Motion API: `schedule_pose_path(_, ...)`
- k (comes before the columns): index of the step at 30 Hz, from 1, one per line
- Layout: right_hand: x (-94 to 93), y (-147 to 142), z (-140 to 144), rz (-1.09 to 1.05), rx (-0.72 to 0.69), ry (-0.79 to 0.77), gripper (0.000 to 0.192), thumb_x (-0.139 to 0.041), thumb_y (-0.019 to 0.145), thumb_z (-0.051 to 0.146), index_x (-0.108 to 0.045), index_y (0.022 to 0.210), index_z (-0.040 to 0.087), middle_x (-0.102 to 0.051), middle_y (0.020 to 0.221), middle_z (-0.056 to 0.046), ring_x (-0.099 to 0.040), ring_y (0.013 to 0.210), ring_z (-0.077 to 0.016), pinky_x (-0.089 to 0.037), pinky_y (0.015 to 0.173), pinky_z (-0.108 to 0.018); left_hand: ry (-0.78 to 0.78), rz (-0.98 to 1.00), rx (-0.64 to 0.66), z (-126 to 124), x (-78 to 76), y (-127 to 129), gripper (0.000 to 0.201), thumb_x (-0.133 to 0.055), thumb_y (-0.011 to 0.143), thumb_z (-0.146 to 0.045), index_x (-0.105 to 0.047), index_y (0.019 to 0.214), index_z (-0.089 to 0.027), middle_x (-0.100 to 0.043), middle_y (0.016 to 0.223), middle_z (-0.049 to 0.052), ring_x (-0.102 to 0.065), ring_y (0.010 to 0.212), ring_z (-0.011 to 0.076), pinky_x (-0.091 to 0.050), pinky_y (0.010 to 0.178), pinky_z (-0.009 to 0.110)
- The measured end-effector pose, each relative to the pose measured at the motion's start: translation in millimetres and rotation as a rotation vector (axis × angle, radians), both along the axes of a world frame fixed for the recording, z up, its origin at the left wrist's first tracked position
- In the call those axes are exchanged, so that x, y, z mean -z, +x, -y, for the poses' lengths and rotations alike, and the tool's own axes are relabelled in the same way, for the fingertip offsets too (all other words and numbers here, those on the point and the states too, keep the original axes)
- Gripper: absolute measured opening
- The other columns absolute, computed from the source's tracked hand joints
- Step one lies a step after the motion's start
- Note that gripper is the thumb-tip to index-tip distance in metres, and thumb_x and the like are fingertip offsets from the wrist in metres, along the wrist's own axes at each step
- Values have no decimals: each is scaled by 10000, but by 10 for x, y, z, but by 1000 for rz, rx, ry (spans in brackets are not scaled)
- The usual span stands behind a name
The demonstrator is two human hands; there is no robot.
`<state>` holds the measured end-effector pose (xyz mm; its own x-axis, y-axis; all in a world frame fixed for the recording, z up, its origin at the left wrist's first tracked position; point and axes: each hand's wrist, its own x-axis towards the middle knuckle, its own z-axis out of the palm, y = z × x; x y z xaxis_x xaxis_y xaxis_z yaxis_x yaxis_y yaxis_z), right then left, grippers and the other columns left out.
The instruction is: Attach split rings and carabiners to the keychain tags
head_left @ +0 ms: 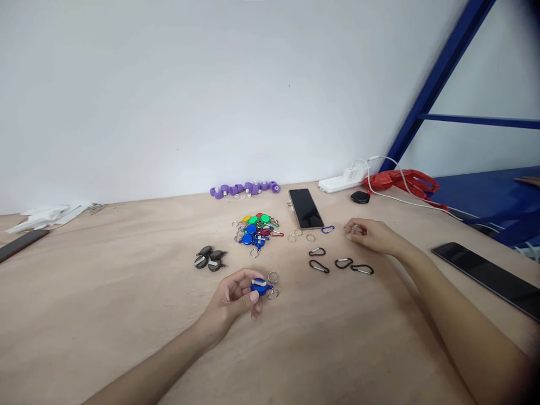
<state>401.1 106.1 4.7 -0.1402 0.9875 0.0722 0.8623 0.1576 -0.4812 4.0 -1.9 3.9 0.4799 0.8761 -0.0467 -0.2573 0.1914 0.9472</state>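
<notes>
Left hand [236, 298]: curled, thumb and fingers pinching a blue badge reel [261, 287] low over the worktop [126, 292]. Two split rings [273, 277] lie just beside the reel at its 1 and 4 o'clock.

Right hand [371, 235]: loosely closed, fingertips gathered at 9 o'clock around a small metal piece [353, 229]; too small to identify, and whether it is truly gripped cannot be told.

Black carabiners [342, 262]: four, scattered on the worktop at 7 o'clock of the right hand, near it, apart from each other.

Blue carabiner [328, 229]: single, at 9 o'clock of the right hand, just beside the phone's near corner.

Loose rings [299, 233]: three, in a row at 9 o'clock of the blue carabiner.

Phone [305, 208]: dark screen up, at 11 o'clock of the right hand.

Coloured reel pile [255, 228]: blue, green, yellow and red reels with clips, heaped at 12 o'clock of the left hand, well apart from it.

Black reels [210, 259]: small cluster at 11 o'clock of the left hand.

Purple parts [244, 189]: a row against the wall [211, 84], at 12 o'clock of the pile.

Power strip [341, 181]: white, at the worktop's far edge, cable trailing toward 4 o'clock; red plastic bag [400, 181] beside it.

Second dark device [489, 275]: flat, at 3 o'clock of the right forearm.
</notes>
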Motion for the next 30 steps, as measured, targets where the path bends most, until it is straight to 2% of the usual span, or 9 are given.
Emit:
schedule_pose_path(4,-17,-158,33,-19,5,58,177,-572,745,391,-543,721,217,-544,605,15,-502,590,-162,-374,572,-266,-15,21,16,1,-20,1,275,-713,813,-298,-630,1027,-145,-632,878,70,-574,653,127,-503,535,235)
schedule_pose_path(6,-43,-376,78,-85,-13,131,179,-569,773,389,-540,728,218,-570,646,4,-510,624,-163,-386,595,-267,-41,33,22,0,-28,-5,291,-719,802,-301,-629,1032,-145,-635,952,87,-585,618,121,-499,514,239)
schedule_pose_path(8,-83,-685,174,-192,-60,192,174,-585,787,377,-539,737,217,-585,675,4,-511,633,-157,-396,601,-264,-71,44,30,0,-38,-12,314,-723,794,-312,-629,1042,-144,-642,913,82,-582,561,114,-483,494,240)
schedule_pose_path(13,-212,-1510,654,-463,-347,15,144,-584,835,301,-557,735,201,-617,698,3,-554,640,-142,-435,608,-251,-78,47,60,-2,-55,-8,347,-691,812,-378,-650,1032,-112,-615,738,43,-505,465,84,-398,487,233)
schedule_pose_path(16,-245,-1788,929,-593,-514,-100,157,-556,875,296,-569,754,196,-638,678,6,-569,629,-134,-437,603,-241,-54,-8,102,1,-54,0,376,-629,855,-435,-650,1029,-102,-569,640,16,-493,470,97,-387,527,248)
schedule_pose_path(20,-185,-1888,1073,-633,-589,-169,201,-535,916,308,-568,751,197,-636,644,21,-558,588,-116,-420,577,-226,-11,-90,167,24,-73,6,381,-548,899,-486,-628,922,-115,-552,625,8,-478,492,99,-386,572,256)
schedule_pose_path(23,-114,-1890,1075,-601,-593,-143,279,-506,944,360,-535,721,196,-614,606,25,-523,541,-106,-388,535,-220,17,-162,210,45,-112,10,404,-507,915,-511,-600,850,-123,-550,624,8,-465,498,98,-366,560,248)
schedule_pose_path(27,-68,-1904,1064,-519,-646,41,339,-448,974,363,-515,688,191,-571,609,14,-479,539,-105,-365,533,-228,44,-226,256,65,-157,19,427,-476,923,-530,-578,824,-128,-533,626,5,-475,514,104,-373,558,249)
schedule_pose_path(30,-64,-1926,1068,-455,-692,198,320,-428,975,292,-491,677,198,-521,587,22,-452,548,-116,-357,550,-243,35,-235,266,81,-156,35,435,-472,921,-538,-577,835,-125,-578,695,34,-485,527,100,-381,558,247)
